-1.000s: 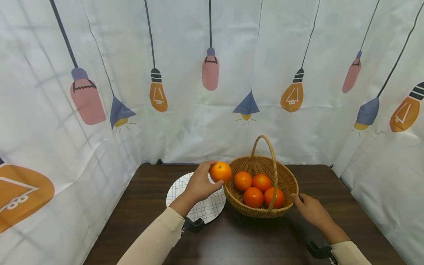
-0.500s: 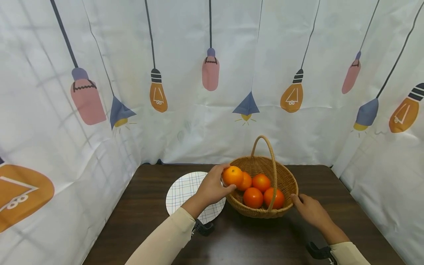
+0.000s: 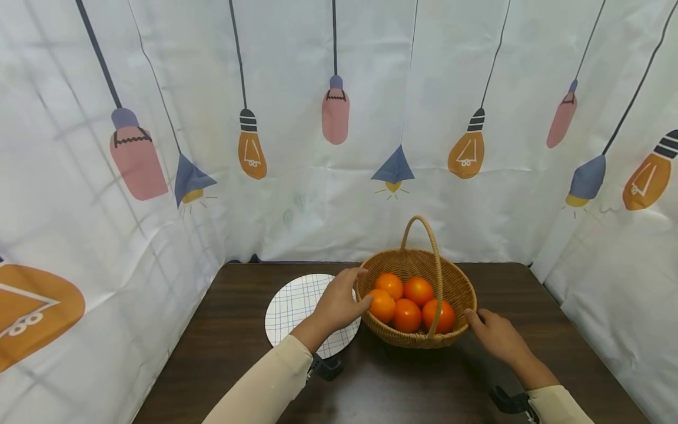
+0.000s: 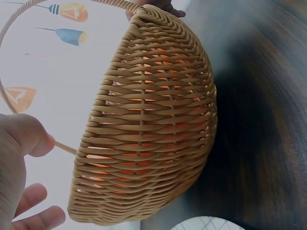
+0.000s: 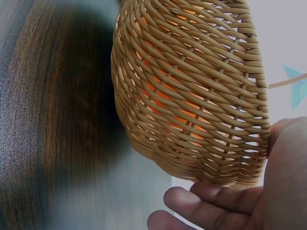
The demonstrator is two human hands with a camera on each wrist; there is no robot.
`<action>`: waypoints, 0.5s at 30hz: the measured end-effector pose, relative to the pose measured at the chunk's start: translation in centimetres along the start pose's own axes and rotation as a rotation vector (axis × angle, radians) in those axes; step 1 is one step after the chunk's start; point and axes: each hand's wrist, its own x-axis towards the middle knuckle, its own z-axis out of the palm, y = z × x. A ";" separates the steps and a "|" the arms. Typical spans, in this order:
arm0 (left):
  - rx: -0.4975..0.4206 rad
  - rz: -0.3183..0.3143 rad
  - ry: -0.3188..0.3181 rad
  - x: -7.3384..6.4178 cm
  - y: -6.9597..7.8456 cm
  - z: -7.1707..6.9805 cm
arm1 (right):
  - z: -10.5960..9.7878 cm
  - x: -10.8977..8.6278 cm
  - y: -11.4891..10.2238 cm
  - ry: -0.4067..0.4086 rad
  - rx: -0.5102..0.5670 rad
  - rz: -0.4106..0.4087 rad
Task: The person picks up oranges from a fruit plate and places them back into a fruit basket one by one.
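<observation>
Several round oranges [image 3: 419,291] lie together in a wicker basket [image 3: 458,281] with a tall arched handle. At the basket's left rim is my left hand [image 3: 339,299], its thumb and fingers spread apart with nothing between them. The orange nearest to it [image 3: 382,306] rests inside the basket, partly behind the thumb. My right hand [image 3: 498,334] holds the basket's right rim, thumb over the edge and fingers on the outside; the right wrist view shows those fingers [image 5: 211,203] under the woven wall. Through the weave, orange patches show in both wrist views.
Left of the basket lies a round white plate [image 3: 293,306] with a blue grid pattern, partly covered by the left hand and forearm. Everything stands on a dark wooden table [image 3: 402,388]. A white curtain [image 3: 296,224] printed with lamps hangs behind and at the sides.
My left hand carried an orange rightward from above the plate to the basket and let it go among the others. Its fingers have parted. The right hand stays on the rim.
</observation>
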 end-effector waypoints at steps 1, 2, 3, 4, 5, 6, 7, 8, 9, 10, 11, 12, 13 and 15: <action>-0.004 -0.001 -0.003 -0.1 -0.1 0.0 | 0.0 0.0 0.0 0.001 -0.001 0.001; -0.009 -0.001 -0.006 -0.3 -0.2 -0.1 | 0.0 0.0 0.0 -0.002 0.000 0.004; -0.013 -0.009 -0.009 -0.5 -0.3 -0.1 | 0.0 0.0 0.0 -0.003 -0.005 0.000; -0.016 -0.012 -0.010 -0.7 -0.5 -0.2 | 0.0 0.0 0.0 -0.005 -0.008 0.000; -0.017 -0.011 -0.012 -0.9 -0.6 -0.3 | 0.0 0.0 0.0 -0.006 -0.011 -0.001; -0.017 -0.011 -0.013 -1.1 -0.7 -0.4 | 0.0 0.0 0.0 -0.010 -0.012 -0.001; -0.014 -0.013 -0.013 -1.3 -0.8 -0.6 | 0.0 -0.1 0.0 -0.013 -0.014 -0.003; -0.008 -0.013 -0.012 -1.5 -0.9 -0.7 | -0.1 -0.2 0.0 -0.017 -0.015 -0.002; 0.000 -0.012 -0.010 -1.7 -1.1 -0.9 | -0.2 -0.3 0.0 -0.020 -0.016 -0.002; 0.009 -0.010 -0.006 -1.9 -1.2 -1.2 | -0.3 -0.3 0.0 -0.025 -0.013 0.002; 0.017 -0.008 -0.002 -2.1 -1.4 -1.4 | -0.5 -0.4 0.0 -0.029 -0.012 0.004; 0.028 -0.008 0.003 -2.3 -1.6 -1.7 | -0.6 -0.5 0.1 -0.030 -0.017 0.008; 0.038 -0.011 0.005 -2.5 -1.7 -2.0 | -0.8 -0.6 0.2 -0.029 -0.021 0.014; 0.060 -0.021 0.012 -3.0 -2.1 -2.8 | -1.3 -0.7 0.4 -0.022 -0.035 0.020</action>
